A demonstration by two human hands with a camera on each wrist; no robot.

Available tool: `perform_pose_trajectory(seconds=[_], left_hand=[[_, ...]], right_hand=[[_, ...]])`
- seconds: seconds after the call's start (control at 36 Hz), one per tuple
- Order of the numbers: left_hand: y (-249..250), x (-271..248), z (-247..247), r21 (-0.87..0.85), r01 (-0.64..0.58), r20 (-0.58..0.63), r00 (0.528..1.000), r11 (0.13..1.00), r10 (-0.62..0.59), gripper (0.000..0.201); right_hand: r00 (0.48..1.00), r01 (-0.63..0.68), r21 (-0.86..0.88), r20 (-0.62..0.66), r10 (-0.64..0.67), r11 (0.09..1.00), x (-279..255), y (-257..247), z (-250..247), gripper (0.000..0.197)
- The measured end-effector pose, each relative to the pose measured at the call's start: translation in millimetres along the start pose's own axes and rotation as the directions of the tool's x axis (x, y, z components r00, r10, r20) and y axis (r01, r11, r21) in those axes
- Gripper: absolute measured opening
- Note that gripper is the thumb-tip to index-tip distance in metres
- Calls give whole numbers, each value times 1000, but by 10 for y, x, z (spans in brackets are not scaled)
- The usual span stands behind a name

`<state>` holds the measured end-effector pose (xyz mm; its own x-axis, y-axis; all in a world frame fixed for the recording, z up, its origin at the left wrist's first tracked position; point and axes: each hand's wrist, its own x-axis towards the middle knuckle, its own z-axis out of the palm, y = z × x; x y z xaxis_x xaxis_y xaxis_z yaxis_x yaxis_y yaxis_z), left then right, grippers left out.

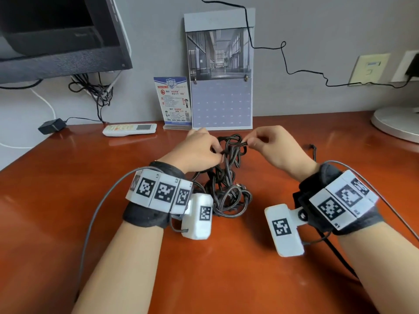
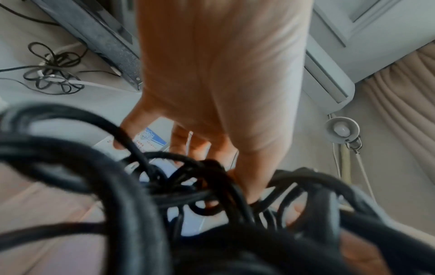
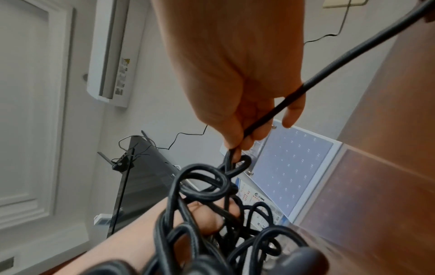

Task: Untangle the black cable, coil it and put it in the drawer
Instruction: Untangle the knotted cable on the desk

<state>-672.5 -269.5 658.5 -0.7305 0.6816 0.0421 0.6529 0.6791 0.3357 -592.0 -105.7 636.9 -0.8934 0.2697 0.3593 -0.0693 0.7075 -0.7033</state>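
Closest to the camera, low on the glossy reddish-brown wooden desk (image 1: pixel 68 223), the bottom of the knotted black braided cable (image 1: pixel 226 189) sits in a heap between the two wrists, so the desk takes the weight and the hands only deal with the top. Up from there the tangle is lifted into a loose column. The left hand (image 1: pixel 199 150) has thumb and fingertips pinched on a strand at the upper left of the knot, basically anchoring it. The right hand (image 1: pixel 272 146) pinches a loop at the very top, and in the right wrist view a straight run of cable passes through those fingers (image 3: pixel 235 141), so I'd guess it's about to feed that length out of the knot. So still the untangling stage, no coiling yet, and I can't see a drawer anywhere. Further back a white remote control (image 1: pixel 129 129) and a grey desk calendar (image 1: pixel 221 91) stand by the wall, well out of the way.
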Motion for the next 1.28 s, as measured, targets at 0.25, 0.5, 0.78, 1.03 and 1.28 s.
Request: perform_pose_trajectory(seconds=[0.25,0.5,0.78,1.03,1.28], left_hand=[[153,-59,-78,340,-51,-627,732,939,267,9],[231,-85,-77,312,-165,-724,596,936,346,6],[316,-92,23,341,-260,-627,653,903,425,20],[316,-127,-65,402,-78,-612,718,912,331,16],[428,-181,-59,343,-137,-659,670,929,342,16]], right_hand=[[984,86,7,-157,-84,996,8,-207,-168,13],[950,143,-141,-256,-176,980,-29,-349,-307,13],[964,187,-208,-152,-220,960,-67,-379,-294,14],[975,99,-296,-162,-152,950,-104,-483,-196,20],[966,29,-251,-242,-92,967,-133,-506,-134,20]])
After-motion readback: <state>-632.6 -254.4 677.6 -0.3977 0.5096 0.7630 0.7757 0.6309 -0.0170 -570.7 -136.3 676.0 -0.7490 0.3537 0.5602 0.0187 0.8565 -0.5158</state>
